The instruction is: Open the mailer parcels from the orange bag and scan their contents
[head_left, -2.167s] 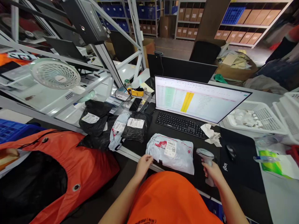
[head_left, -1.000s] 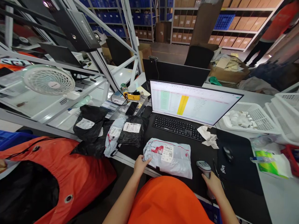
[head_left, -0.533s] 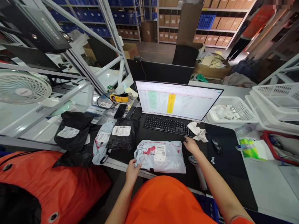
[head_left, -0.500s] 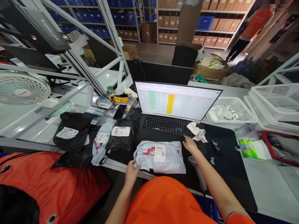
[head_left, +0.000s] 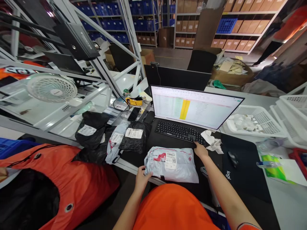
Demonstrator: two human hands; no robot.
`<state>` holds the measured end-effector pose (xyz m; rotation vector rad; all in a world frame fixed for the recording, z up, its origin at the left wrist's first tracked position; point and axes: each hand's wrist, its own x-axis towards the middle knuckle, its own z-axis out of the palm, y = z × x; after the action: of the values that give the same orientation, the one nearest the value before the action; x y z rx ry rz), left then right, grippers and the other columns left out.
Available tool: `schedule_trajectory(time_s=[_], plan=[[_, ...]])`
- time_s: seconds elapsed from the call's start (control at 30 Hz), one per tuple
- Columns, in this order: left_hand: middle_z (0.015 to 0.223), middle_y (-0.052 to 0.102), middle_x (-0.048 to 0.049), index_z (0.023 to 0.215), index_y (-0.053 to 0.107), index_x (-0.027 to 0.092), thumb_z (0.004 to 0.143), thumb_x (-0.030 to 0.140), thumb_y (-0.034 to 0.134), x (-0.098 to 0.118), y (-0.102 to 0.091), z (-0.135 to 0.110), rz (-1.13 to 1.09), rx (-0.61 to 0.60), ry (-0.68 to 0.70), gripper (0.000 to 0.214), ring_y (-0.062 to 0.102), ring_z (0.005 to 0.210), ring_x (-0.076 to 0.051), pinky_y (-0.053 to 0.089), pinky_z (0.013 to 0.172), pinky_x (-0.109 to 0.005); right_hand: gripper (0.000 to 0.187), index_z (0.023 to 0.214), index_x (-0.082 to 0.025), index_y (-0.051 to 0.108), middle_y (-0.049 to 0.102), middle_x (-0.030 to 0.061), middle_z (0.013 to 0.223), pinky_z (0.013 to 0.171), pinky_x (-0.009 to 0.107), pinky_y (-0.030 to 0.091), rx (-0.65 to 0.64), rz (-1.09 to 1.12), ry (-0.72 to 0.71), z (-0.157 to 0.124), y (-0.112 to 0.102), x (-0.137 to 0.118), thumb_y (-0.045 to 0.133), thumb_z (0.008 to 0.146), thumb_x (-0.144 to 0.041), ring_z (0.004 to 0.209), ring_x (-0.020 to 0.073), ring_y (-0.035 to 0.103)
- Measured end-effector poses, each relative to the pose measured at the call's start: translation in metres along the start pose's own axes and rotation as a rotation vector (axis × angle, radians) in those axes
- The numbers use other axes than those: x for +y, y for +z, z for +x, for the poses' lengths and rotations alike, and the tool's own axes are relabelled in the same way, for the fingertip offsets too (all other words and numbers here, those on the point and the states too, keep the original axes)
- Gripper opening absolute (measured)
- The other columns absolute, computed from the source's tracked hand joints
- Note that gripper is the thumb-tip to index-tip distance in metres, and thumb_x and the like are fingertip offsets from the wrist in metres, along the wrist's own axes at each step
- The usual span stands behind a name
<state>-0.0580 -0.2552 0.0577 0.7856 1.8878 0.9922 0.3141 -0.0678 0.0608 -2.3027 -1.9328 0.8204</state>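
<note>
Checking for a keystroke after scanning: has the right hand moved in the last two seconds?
Yes. The right hand went forward from beside the grey parcel, at its right end, to the keyboard, near right corner, fingers on the keys.

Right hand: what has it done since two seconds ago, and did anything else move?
The right hand let go of the scanner and moved forward to the near right end of the keyboard. The left hand closed on the near-left corner of the parcel. Parcel and monitor stayed put.

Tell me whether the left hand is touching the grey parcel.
Touching. The head view shows the left hand clasping the grey parcel at its near left corner.
</note>
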Motion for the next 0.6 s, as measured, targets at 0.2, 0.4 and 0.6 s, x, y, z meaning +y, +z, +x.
schedule_trajectory(time_s=[0.2,0.4,0.6], plan=[[0.095,0.073,-0.0067,0.117,0.045,0.018,0.061,0.031,0.074,0.003,-0.003,-0.009,-0.049,-0.126,0.163,0.065,0.071,0.088,-0.025,0.053,0.085,-0.04,0.047,0.136,-0.016,0.051,0.068,0.0038,0.091,0.079,0.028,0.046,0.138,0.146,-0.01,-0.031,0.0,0.04,0.049,0.09,-0.024,0.087,0.0186,0.065],[0.141,0.055,-0.0152,0.141,0.04,0.02,0.073,0.021,0.062,0.002,-0.005,-0.016,0.277,-0.167,0.43,0.071,0.055,0.129,-0.029,0.044,0.106,-0.046,0.044,0.123,-0.009,0.058,0.066,0.0116,0.101,0.088,0.033,0.047,0.373,0.168,0.197,-0.101,-0.003,0.119,0.041,0.087,-0.028,0.093,0.0231,0.063],[0.138,0.054,-0.0157,0.144,0.041,0.019,0.086,0.029,0.058,0.014,0.006,-0.004,0.439,-0.159,0.676,0.062,0.055,0.126,-0.031,0.044,0.107,-0.052,0.052,0.13,-0.004,0.055,0.056,0.0257,0.119,0.095,0.047,0.043,0.467,0.025,0.582,-0.161,0.019,0.158,0.05,0.088,-0.035,0.116,0.0378,0.052]])
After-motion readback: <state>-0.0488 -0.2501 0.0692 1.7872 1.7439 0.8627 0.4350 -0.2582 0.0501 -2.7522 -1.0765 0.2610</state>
